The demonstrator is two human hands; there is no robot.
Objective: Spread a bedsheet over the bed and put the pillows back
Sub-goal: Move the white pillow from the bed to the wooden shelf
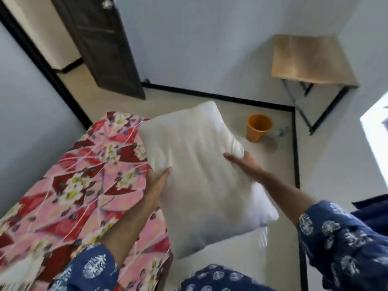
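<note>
A plain white pillow (199, 171) hangs in the air in front of me, over the right edge of the bed. My left hand (157, 179) grips its left side from below. My right hand (241, 162) holds its right side. A red, pink and white flowered bedsheet (79, 185) covers the bed on the left, reaching from the near corner to the far end. Both my sleeves are blue with a white print. The picture is blurred by motion.
An orange bin (257, 128) stands on the pale floor beyond the pillow. A small wooden table (310, 59) on black legs stands in the far right corner. A dark door (100, 43) is open at the far left. The wall runs along the bed's left side.
</note>
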